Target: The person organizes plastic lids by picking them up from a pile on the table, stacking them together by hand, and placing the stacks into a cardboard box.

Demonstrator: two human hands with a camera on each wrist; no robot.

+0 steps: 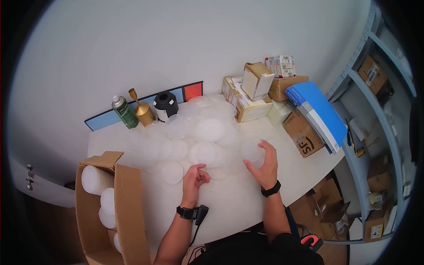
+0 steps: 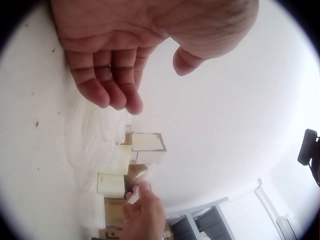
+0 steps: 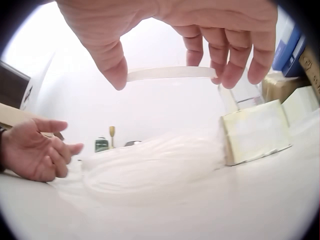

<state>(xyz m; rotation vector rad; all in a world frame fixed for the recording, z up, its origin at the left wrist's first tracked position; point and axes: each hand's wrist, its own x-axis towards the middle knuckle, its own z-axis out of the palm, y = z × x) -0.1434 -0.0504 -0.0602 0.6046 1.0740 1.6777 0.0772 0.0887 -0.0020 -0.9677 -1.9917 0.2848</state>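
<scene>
My right hand [image 1: 267, 168] pinches a round translucent plastic lid [image 3: 170, 73] by its edges, thumb on one side and fingers on the other. In the right wrist view the lid is seen edge-on, raised above the tabletop. My left hand [image 1: 193, 183] rests at the near side of the lid pile with its fingers loosely curled and nothing in them. A wide heap of similar clear and whitish lids [image 1: 210, 130] spreads over the middle of the white table, many overlapping. At the left, an open cardboard carton [image 1: 130, 207] holds several stacks of white round lids [image 1: 95, 180].
Along the back stand a green spray can [image 1: 125, 112], a brass-coloured vessel [image 1: 144, 112] and a black cylinder [image 1: 166, 106]. Cardboard boxes [image 1: 251, 108] and a blue binder [image 1: 318, 112] crowd the right rear. Metal shelving [image 1: 375, 106] rises beyond the table's right edge [image 1: 316, 173].
</scene>
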